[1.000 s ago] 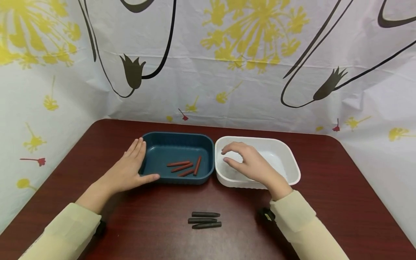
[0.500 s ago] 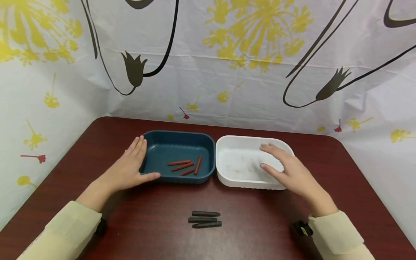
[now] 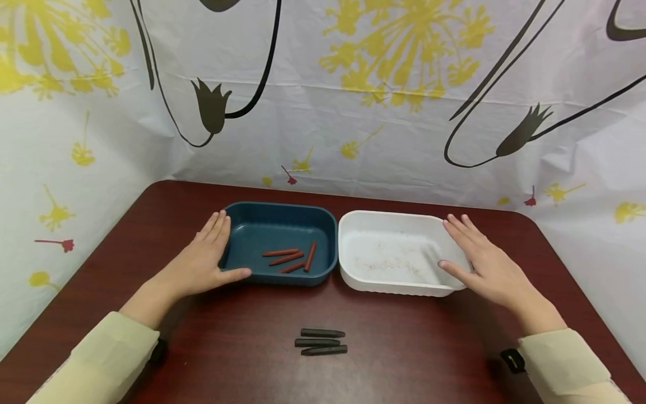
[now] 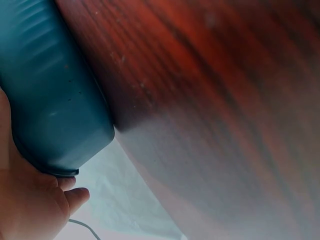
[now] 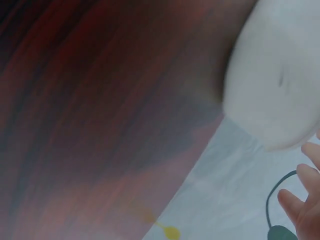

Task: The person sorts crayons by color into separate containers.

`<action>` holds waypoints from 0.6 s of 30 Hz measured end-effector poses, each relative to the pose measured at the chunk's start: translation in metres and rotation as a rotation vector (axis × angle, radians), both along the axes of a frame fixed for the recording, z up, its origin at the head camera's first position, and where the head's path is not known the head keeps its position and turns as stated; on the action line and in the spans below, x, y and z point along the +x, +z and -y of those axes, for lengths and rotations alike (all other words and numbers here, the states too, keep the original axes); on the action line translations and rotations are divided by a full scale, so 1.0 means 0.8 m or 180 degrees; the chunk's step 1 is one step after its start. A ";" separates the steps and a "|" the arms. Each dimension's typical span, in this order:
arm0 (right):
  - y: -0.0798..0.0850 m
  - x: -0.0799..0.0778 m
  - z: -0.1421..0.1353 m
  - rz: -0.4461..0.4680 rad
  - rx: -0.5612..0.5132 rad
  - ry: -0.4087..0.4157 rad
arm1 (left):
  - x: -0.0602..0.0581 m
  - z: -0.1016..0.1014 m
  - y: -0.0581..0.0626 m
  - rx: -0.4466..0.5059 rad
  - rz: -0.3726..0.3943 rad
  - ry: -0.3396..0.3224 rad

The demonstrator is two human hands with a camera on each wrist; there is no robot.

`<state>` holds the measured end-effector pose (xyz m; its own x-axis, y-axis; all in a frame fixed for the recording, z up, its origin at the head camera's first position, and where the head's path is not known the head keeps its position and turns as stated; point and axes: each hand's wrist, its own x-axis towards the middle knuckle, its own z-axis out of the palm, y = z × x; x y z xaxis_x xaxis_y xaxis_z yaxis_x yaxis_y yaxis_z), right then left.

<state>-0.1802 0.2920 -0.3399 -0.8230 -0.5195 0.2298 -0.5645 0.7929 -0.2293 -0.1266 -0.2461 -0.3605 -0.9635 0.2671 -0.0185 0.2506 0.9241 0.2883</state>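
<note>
My left hand point(image 3: 199, 261) lies along the left end of a dark teal tray point(image 3: 272, 278), fingers straight along its side and thumb over the front rim. Inside that tray are several reddish-brown crayon-like sticks point(image 3: 285, 258). At the right end of a white tray point(image 3: 393, 285), my right hand point(image 3: 487, 264) has its fingers extended by the rim and its thumb over the inside. Faint specks mark the white tray's floor. In the left wrist view the fingers reach the teal tray's point(image 4: 55, 100) rim; in the right wrist view the fingertips are close to the white tray point(image 5: 275, 90).
Three black crayon-like sticks point(image 3: 323, 342) lie side by side on the dark red table point(image 3: 252, 348), in front of the trays. The two trays stand side by side. Behind the table hangs a white sheet point(image 3: 282, 129) printed with flowers.
My right hand has moved right, from over the white tray's left part to its right end, its fingers straightening. The left hand has stayed at the teal tray.
</note>
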 end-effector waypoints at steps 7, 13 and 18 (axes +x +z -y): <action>-0.012 0.003 -0.016 0.0158 0.0072 0.0073 | -0.001 -0.001 0.002 -0.0012 0.0046 -0.0016; -0.019 0.003 -0.021 0.0261 0.0039 0.0206 | 0.000 0.001 0.002 0.0014 0.0057 -0.0010; -0.021 0.000 -0.020 0.0397 0.0034 0.0203 | -0.002 0.000 0.003 -0.0038 0.0020 -0.0032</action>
